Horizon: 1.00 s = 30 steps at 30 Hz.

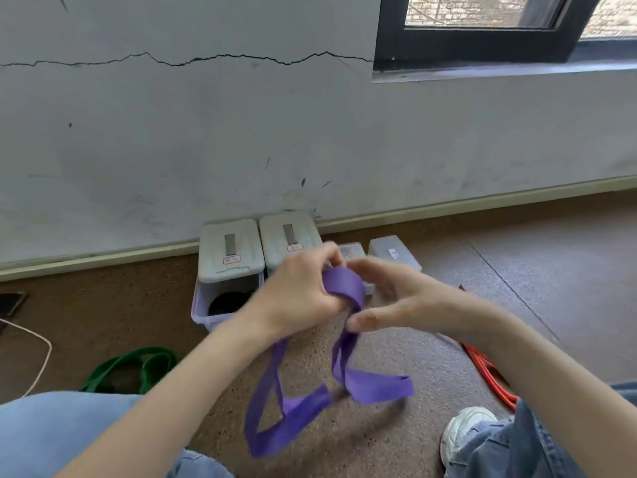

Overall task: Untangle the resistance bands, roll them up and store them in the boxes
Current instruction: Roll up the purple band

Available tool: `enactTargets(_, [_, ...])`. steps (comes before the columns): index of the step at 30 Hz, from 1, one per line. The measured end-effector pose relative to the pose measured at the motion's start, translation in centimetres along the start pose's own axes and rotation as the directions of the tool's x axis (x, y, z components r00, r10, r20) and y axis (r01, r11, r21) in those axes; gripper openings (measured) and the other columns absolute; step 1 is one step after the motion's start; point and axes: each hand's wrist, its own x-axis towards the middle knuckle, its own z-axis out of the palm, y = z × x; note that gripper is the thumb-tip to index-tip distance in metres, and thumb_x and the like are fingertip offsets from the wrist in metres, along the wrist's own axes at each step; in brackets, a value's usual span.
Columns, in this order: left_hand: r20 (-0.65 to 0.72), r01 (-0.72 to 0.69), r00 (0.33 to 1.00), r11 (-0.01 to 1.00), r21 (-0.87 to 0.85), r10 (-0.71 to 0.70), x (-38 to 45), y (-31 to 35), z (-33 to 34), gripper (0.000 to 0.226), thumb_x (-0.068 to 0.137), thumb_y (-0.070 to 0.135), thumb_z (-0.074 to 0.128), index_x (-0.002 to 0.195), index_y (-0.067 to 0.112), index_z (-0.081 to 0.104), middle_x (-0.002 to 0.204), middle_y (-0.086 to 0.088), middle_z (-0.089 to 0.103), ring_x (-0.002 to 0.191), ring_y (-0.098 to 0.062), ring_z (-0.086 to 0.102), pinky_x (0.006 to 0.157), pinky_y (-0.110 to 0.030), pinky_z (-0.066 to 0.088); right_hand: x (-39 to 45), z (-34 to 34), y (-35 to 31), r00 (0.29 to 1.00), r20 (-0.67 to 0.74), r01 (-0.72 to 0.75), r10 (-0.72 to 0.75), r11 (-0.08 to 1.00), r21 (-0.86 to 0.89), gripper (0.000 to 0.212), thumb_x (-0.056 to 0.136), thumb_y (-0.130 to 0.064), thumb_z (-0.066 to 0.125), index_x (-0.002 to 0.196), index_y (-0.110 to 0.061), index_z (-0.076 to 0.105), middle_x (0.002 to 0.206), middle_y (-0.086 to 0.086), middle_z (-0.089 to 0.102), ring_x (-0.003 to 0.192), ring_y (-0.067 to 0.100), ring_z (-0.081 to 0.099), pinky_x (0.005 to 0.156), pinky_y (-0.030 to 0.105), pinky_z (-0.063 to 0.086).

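Soft, even daylight fills the scene, coming from the window point(489, 15) at 1 o'clock, where the outdoor view is bright but not blown out. The purple resistance band point(344, 384) throws a diffuse shadow on the floor point(431, 357) toward 5 o'clock. Motion blur smears the left hand point(296, 298) and the band's hanging loops. Wide-angle distortion bows the baseboard point(482, 201) and wall crack point(206, 60). The storage boxes point(231, 250) look slightly soft.

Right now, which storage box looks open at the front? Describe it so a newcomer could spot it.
Follow the cracked wall down to the row of boxes along its base. The leftmost box is the one: its front is open and shows something dark inside, while the neighbouring box shows only its closed lid.
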Motion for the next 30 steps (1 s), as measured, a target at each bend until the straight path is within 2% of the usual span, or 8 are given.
enactTargets(3, [0.022, 0.021, 1.0, 1.0, -0.013, -0.02, -0.5, -1.0, 1.6, 0.028, 0.071, 0.015, 0.071, 0.075, 0.028, 0.046, 0.07, 0.01, 0.055, 0.065, -0.006, 0.051, 0.058, -0.019, 0.038, 0.9, 1.6, 0.3, 0.989, -0.131, 0.049, -0.074, 0.981, -0.188, 0.019, 0.072, -0.01, 0.072, 0.087, -0.014, 0.062, 0.076, -0.001, 0.061, 0.071, 0.009, 0.057, 0.068, 0.031, 0.045])
enactTargets(6, [0.01, 0.093, 0.996, 0.992, -0.083, -0.093, -1.3, -3.2, 3.3, 0.015, 0.078, 0.016, 0.067, 0.083, 0.017, 0.053, 0.072, 0.002, 0.058, 0.066, -0.015, 0.053, 0.061, -0.027, 0.04, 1.1, 1.9, 0.4, 0.952, -0.276, 0.074, -0.132, 0.975, -0.21, 0.019, 0.072, -0.013, 0.069, 0.066, -0.026, 0.056, 0.059, -0.011, 0.053, 0.058, 0.002, 0.048, 0.057, 0.019, 0.039])
enactTargets(11, [0.3, 0.24, 0.921, 0.969, 0.062, -0.248, -4.9, -8.3, 6.9, 0.01, 0.084, 0.011, 0.052, 0.077, 0.016, 0.049, 0.075, -0.003, 0.058, 0.066, -0.015, 0.051, 0.073, -0.038, 0.048, 0.1, -0.3, -1.1, 0.898, -0.368, 0.346, -0.241, 0.903, 0.254, 0.018, 0.068, -0.003, 0.061, 0.066, -0.021, 0.063, 0.061, -0.006, 0.054, 0.057, 0.006, 0.052, 0.053, 0.018, 0.042])
enactTargets(14, [0.187, 0.304, 0.937, 0.952, -0.026, -0.294, -4.2, -8.9, 5.8, 0.021, 0.085, 0.005, 0.047, 0.073, 0.022, 0.048, 0.065, 0.004, 0.06, 0.067, -0.017, 0.061, 0.069, -0.036, 0.049, -0.4, -2.2, -1.2, 0.893, -0.412, 0.259, -0.181, 0.955, 0.142, 0.006, 0.072, -0.008, 0.069, 0.072, -0.013, 0.065, 0.069, 0.009, 0.064, 0.065, 0.018, 0.059, 0.066, 0.03, 0.049])
enactTargets(18, [-0.129, 0.24, 0.937, 0.864, -0.443, -0.326, -1.3, -5.7, 1.2, 0.015, 0.073, 0.016, 0.041, 0.068, 0.028, 0.049, 0.043, 0.007, 0.047, 0.044, -0.008, 0.047, 0.058, -0.034, 0.045, -0.7, -2.2, 0.3, 0.958, -0.144, -0.281, 0.249, 0.912, -0.299, 0.058, 0.068, -0.033, 0.079, 0.118, -0.014, 0.056, 0.117, 0.006, 0.062, 0.104, 0.021, 0.06, 0.098, 0.042, 0.046])
enactTargets(21, [-0.012, 0.165, 0.986, 0.985, -0.045, -0.166, -1.4, -3.2, 1.0, 0.01, 0.069, 0.027, 0.046, 0.078, 0.031, 0.046, 0.058, 0.009, 0.055, 0.058, -0.009, 0.053, 0.055, -0.027, 0.039, 0.0, 0.5, -0.5, 0.988, -0.056, -0.149, 0.142, 0.974, -0.173, 0.088, 0.06, -0.041, 0.081, 0.135, -0.026, 0.038, 0.124, -0.011, 0.05, 0.112, 0.007, 0.052, 0.097, 0.028, 0.044])
enactTargets(25, [-0.032, 0.091, 0.996, 0.967, 0.237, -0.086, -1.4, -2.0, 3.2, 0.023, 0.078, 0.023, 0.057, 0.086, 0.026, 0.036, 0.072, 0.002, 0.053, 0.07, -0.026, 0.051, 0.061, -0.034, 0.037, 1.1, 2.7, -0.1, 0.992, -0.127, -0.023, -0.024, 0.935, -0.354, 0.015, 0.077, -0.02, 0.069, 0.089, -0.014, 0.062, 0.081, 0.003, 0.065, 0.076, 0.019, 0.062, 0.066, 0.024, 0.047])
enactTargets(30, [0.008, 0.058, 0.998, 0.998, 0.012, -0.058, -1.9, -4.5, 3.9, 0.009, 0.085, 0.014, 0.055, 0.087, 0.016, 0.047, 0.066, -0.001, 0.053, 0.058, -0.016, 0.05, 0.057, -0.031, 0.043, 0.5, 0.6, -0.8, 0.946, -0.266, 0.191, -0.185, 0.982, -0.002, 0.005, 0.08, -0.007, 0.061, 0.08, -0.012, 0.06, 0.068, 0.003, 0.061, 0.064, 0.019, 0.061, 0.063, 0.032, 0.052])
